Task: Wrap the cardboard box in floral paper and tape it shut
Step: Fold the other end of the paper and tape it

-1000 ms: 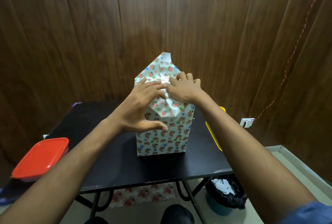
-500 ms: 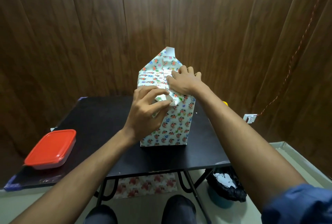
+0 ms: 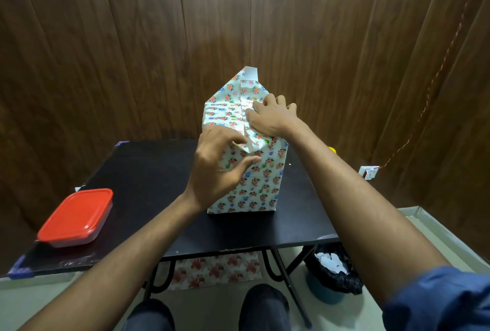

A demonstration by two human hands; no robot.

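On the black table [image 3: 148,184] stands the floral-wrapped box [image 3: 254,184]: the right hand [image 3: 270,118] presses flat fingers atop it, the left hand [image 3: 220,163] pinches its near paper flap [image 3: 249,145], likely creased down next for taping.

Box in the middle of the worktop, a hand on either side of its top.

The wrapped box [image 3: 246,176] stands upright on the worktop [image 3: 148,171], towards its right half, with a wall panel [image 3: 132,52] behind. The left hand [image 3: 216,168] is at the box's near upper edge; the right hand [image 3: 270,118] lies on its top, further back. A lidded container [image 3: 75,218] sits at the worktop's near left corner, well apart from the box. Under the worktop lie a sheet of paper [image 3: 214,268] and, to the right, a bin [image 3: 331,272] on the floor.
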